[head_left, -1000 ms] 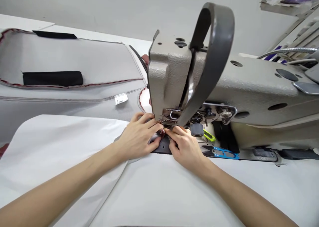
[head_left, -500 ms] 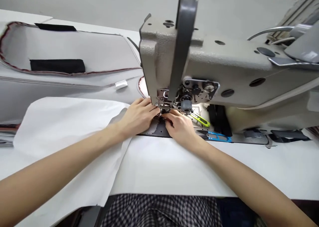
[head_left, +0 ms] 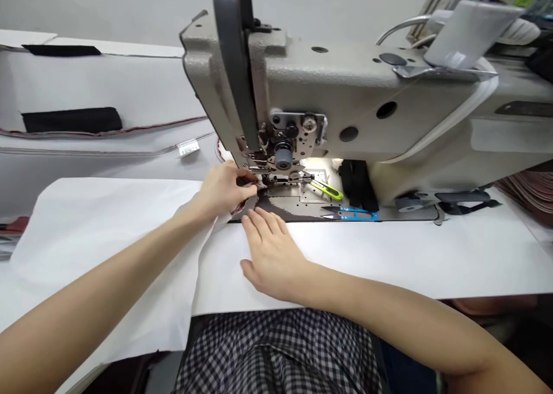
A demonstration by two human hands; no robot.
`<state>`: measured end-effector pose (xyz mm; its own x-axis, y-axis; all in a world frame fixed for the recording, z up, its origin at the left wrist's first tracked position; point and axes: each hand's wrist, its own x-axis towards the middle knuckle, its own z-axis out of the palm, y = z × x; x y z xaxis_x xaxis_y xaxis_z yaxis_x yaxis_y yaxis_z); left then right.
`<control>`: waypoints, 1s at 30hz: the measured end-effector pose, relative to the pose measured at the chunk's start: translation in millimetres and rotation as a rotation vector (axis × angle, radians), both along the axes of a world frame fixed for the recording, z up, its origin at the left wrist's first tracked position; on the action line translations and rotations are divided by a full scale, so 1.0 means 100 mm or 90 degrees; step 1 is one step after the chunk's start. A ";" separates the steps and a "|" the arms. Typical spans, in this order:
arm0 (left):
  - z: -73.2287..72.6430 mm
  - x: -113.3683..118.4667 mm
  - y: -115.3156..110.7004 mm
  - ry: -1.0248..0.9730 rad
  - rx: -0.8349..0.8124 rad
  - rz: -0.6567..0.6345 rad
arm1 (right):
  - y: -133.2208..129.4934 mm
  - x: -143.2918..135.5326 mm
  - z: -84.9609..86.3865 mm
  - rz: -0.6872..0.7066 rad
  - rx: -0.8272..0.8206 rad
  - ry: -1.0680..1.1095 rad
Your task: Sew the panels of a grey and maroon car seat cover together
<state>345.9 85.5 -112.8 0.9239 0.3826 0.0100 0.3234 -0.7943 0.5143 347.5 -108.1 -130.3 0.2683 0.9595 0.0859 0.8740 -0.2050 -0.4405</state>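
A grey industrial sewing machine [head_left: 328, 88] stands on a white table [head_left: 389, 256]. My left hand [head_left: 222, 189] pinches a small patterned piece of fabric [head_left: 254, 182] right at the presser foot [head_left: 272, 180]. My right hand [head_left: 272, 253] lies flat on the table in front of the needle plate, fingers spread, holding nothing. A white fabric sheet [head_left: 99, 238] lies under my left forearm and hangs over the table's front edge.
Yellow-green thread snips [head_left: 327, 190] and blue snips [head_left: 352, 213] lie on the machine bed. Grey fabric panels with black strips [head_left: 71, 119] and a small white label [head_left: 189, 148] lie behind at the left. My checked garment [head_left: 276, 353] shows below the table edge.
My right hand has left the presser foot and come back toward me, flattening on the table. My left hand stays at the fabric. The camera has shifted right and down.
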 end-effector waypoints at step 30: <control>0.03 -0.17 0.04 -0.046 0.359 -0.351 | 0.08 -0.06 0.00 0.197 0.065 -0.139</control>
